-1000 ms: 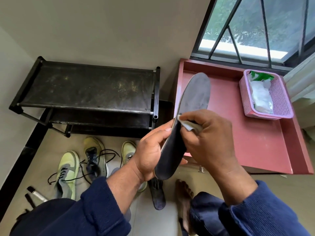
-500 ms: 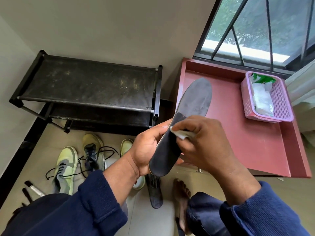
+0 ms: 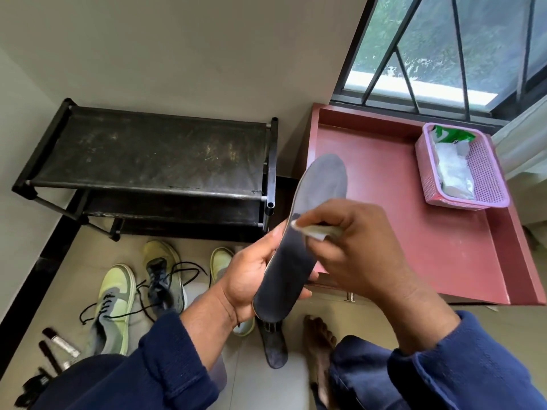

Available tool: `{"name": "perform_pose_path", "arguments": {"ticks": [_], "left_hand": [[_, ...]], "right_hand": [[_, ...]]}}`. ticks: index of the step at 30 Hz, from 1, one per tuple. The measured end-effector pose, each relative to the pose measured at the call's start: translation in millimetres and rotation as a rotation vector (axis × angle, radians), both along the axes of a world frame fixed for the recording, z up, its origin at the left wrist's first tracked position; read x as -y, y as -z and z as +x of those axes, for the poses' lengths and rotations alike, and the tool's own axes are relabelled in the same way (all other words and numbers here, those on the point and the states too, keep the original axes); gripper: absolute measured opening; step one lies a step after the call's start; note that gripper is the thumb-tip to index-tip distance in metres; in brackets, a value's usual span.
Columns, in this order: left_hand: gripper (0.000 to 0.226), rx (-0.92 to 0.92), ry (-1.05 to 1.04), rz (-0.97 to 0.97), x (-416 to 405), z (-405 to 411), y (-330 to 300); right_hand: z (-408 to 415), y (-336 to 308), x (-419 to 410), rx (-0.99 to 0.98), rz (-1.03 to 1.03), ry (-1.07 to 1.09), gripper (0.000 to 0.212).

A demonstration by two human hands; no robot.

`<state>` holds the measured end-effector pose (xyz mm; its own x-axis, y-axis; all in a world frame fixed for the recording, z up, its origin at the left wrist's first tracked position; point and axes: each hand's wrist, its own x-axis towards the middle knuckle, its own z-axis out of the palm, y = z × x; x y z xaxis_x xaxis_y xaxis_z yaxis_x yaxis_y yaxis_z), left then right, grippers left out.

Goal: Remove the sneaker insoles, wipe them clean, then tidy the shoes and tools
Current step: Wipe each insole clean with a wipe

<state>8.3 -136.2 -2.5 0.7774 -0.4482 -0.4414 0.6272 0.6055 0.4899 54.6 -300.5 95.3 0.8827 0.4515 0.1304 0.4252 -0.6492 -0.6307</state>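
Tiled floor, sneakers by the rack. My left hand gripped the insole heel; right hand pinched the wipe, which had slid toward the toe since a second ago: wiping midway.

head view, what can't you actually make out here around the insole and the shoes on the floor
- Wipe: mostly covered by the right hand, head view.
- Held insole: its far face is turned away; the left hand covers one edge.
- Second insole on the floor: its top end is behind the held one.
- Third sneaker: largely behind the left forearm.
- Tools at bottom left: small, partly cut off by the knee.
- Basket contents: label unreadable.
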Motion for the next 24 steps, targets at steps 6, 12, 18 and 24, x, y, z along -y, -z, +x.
{"name": "perform_pose_path", "arguments": {"ticks": [6,12,18,24], "left_hand": [[0.073,-0.010,-0.085,-0.087,-4,-11,-3],[0.047,0.021,-0.163,-0.227,-8,-30,-27],[0.068,-0.059,-0.027,-0.099,-10,-30,-15],[0.055,-0.014,0.046,-0.120,-5,-8,-17]], "right_hand": [[12,2,2,0.053,0.037,0.107,0.022],[-2,4,-20,0.214,0.133,0.164,0.020],[-11,14,-29,0.321,0.059,0.097,0.019],[-4,19,-21,0.383,-0.014,0.168,0.016]]}}
